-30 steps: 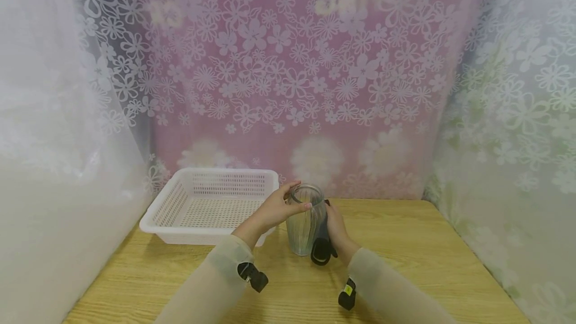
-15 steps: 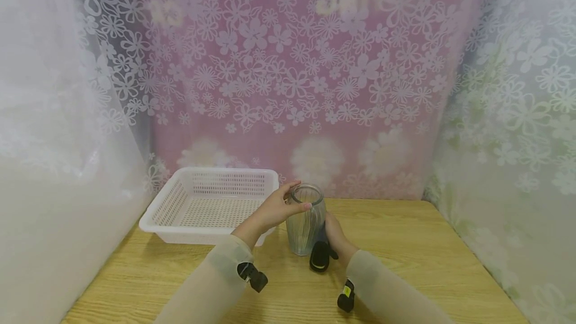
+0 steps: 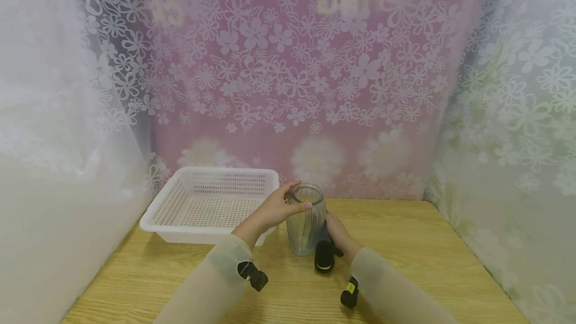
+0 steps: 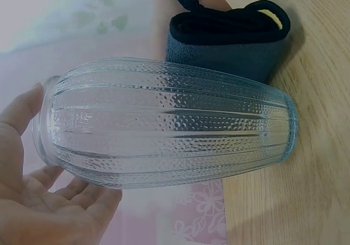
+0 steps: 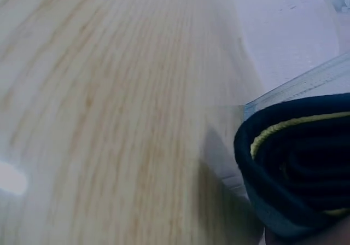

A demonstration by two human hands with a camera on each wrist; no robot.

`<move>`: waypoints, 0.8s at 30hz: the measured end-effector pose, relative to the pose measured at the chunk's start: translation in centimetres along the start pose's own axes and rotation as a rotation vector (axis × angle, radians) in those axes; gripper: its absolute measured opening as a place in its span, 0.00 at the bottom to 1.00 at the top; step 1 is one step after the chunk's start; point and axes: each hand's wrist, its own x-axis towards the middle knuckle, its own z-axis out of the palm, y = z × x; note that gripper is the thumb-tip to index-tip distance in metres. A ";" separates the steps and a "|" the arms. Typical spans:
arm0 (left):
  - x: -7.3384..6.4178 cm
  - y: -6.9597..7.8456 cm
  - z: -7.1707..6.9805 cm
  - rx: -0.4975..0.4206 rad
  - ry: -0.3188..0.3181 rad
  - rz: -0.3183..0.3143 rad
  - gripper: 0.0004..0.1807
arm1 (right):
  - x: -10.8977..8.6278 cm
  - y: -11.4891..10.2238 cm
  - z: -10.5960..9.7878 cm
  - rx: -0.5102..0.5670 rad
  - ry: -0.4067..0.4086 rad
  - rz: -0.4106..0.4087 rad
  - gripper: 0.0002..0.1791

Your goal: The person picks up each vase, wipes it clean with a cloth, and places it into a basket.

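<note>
A clear ribbed glass vase [image 3: 302, 231] stands upright on the table, its mouth facing up. My left hand [image 3: 275, 210] holds it just below the rim, thumb on the near side and fingers on the far side. On the vase's right side, my right hand [image 3: 340, 234] grips a folded dark blue-grey cloth [image 3: 324, 258] with black edging. In the left wrist view the cloth [image 4: 224, 53] lies along the glass, partly behind the vase [image 4: 164, 130]. The right wrist view shows the rolled end of the cloth [image 5: 295, 168]; the right fingers are mostly hidden there.
A white perforated plastic basket [image 3: 193, 236] sits to the left on the wooden table [image 3: 396, 254], close to my left forearm. Flower-patterned curtains [image 3: 292, 89] enclose the back and both sides. Black camera mounts [image 3: 253, 276] are on both wrists.
My right hand has slid the cloth down the vase's right side, then shifted slightly right. The left hand and the vase have stayed put.
</note>
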 end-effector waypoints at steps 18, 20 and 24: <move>0.0 0.1 0.0 0.027 0.007 -0.009 0.45 | -1.6 -4.1 -3.0 0.029 -0.085 0.103 0.35; 0.0 0.1 0.0 0.029 0.009 -0.010 0.45 | -1.9 -4.8 -3.4 0.040 -0.088 0.099 0.35; 0.0 0.1 0.1 0.022 0.007 -0.011 0.44 | -2.6 -6.0 -4.1 0.017 -0.083 0.088 0.37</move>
